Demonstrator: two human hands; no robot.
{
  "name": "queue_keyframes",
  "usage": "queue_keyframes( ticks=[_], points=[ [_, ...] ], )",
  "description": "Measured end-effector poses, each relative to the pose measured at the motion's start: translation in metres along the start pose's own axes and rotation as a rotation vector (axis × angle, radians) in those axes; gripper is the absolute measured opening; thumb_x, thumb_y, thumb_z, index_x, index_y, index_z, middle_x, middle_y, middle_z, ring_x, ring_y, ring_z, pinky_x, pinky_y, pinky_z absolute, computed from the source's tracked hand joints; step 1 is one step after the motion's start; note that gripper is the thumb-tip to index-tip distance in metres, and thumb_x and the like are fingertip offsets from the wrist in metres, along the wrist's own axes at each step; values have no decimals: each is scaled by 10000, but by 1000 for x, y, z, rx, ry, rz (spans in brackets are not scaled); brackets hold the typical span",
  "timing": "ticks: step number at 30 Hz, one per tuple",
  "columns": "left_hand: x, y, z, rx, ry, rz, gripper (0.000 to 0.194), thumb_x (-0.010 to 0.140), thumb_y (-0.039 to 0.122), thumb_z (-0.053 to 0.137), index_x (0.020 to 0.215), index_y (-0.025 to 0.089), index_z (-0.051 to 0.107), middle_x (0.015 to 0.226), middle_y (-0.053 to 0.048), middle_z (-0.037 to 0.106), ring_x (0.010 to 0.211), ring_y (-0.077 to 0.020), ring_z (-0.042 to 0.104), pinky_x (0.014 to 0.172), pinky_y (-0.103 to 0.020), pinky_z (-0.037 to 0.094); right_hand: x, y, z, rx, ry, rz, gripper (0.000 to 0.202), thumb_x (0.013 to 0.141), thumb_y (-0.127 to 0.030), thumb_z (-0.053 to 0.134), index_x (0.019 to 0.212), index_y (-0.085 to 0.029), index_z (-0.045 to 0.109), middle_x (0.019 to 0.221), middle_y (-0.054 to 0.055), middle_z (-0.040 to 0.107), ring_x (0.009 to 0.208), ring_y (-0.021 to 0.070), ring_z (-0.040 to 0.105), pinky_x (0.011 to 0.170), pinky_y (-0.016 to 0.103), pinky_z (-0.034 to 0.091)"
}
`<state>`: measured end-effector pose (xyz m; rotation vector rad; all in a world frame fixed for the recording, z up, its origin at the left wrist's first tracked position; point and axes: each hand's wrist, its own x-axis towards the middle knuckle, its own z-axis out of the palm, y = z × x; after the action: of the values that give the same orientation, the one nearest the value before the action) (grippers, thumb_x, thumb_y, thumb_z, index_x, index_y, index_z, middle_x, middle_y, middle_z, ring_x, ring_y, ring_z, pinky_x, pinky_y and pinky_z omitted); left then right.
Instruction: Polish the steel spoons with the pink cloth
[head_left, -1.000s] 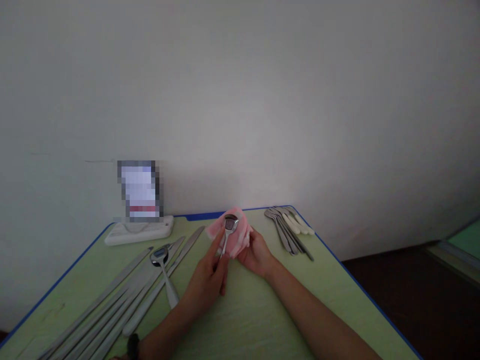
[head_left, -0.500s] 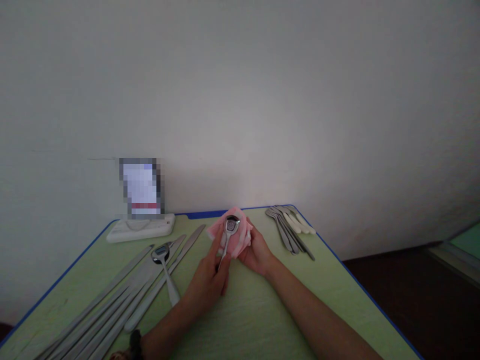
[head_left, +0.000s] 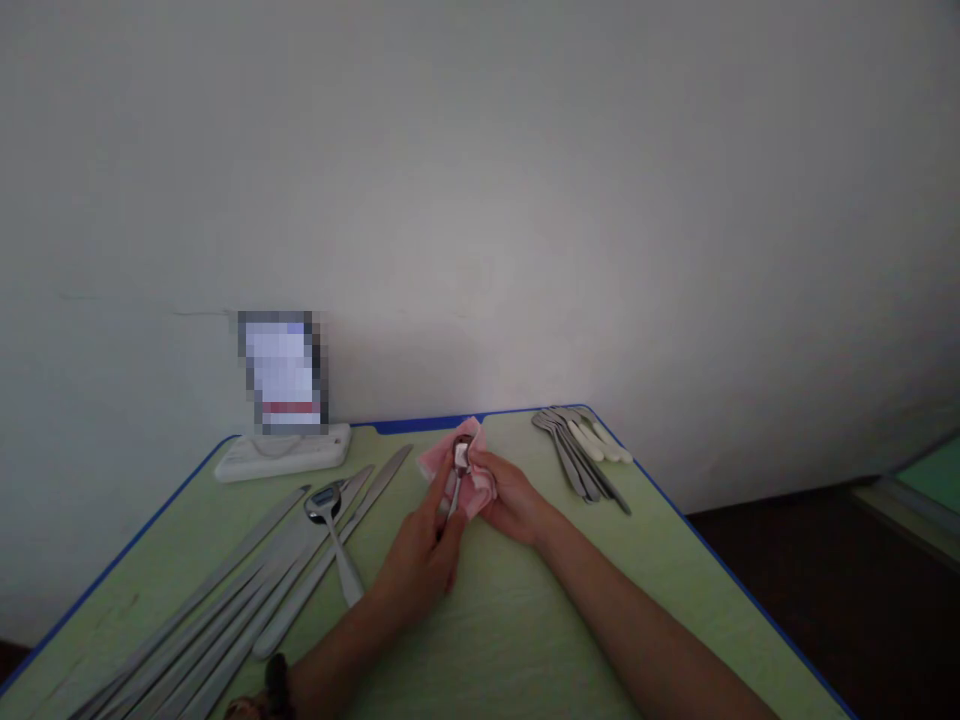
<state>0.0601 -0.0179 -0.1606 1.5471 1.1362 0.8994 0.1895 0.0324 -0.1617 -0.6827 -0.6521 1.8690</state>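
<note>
Near the far middle of the table, my left hand (head_left: 426, 545) grips a shiny metal spoon (head_left: 454, 490) by its handle, bowl end pointing away from me. A pink cloth (head_left: 475, 495) lies around and behind the spoon's bowl. My right hand (head_left: 514, 500) is closed on the cloth from the right, its thumb at the bowl's edge and its other fingers partly hidden under the cloth. Left of my left hand, another spoon (head_left: 324, 505) rests across several metal table knives (head_left: 255, 580).
Several spoons (head_left: 574, 465) and cream-handled pieces of cutlery (head_left: 596, 440) lie at the far right. A white device (head_left: 283, 460) with a blurred screen (head_left: 283, 370) above it stands at the back left. The green table (head_left: 517, 640) has a blue edge, with a wall behind.
My right thumb has moved left onto the spoon's bowl, and the cloth has folded in around it. My left hand keeps its hold on the handle.
</note>
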Motion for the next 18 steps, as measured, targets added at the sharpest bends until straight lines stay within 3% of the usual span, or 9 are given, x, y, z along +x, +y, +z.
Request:
queue_keyframes(
  ticks=[6,11,13,18],
  points=[
    [-1,-2,0,51,-17,9,677,854,345,418,1436,132,146,348,90,440,286,-116,390,333,-189,310,1,2,-1,20,18,-13,133,707,-161,570,825,-116,612,680,9,661,606,110,596,665,238,474],
    [0,-1,0,67,-13,18,666,843,305,432,1425,102,179,361,77,449,307,-119,411,354,-195,330,0,1,-1,18,-5,2,110,732,-190,557,811,-131,607,683,9,668,597,116,599,701,261,475],
    [0,1,0,45,-16,5,673,839,296,438,1428,112,171,361,82,443,302,-116,402,348,-190,318,0,0,0,32,-15,20,129,762,-245,554,799,-134,609,689,12,674,607,122,606,717,269,475],
    [-1,2,0,54,-33,10,689,840,311,454,1435,146,148,365,92,455,305,-111,408,353,-184,322,-1,-4,2,100,-62,52,423,823,-517,443,828,-136,625,673,34,675,674,161,631,771,313,469]
  ],
)
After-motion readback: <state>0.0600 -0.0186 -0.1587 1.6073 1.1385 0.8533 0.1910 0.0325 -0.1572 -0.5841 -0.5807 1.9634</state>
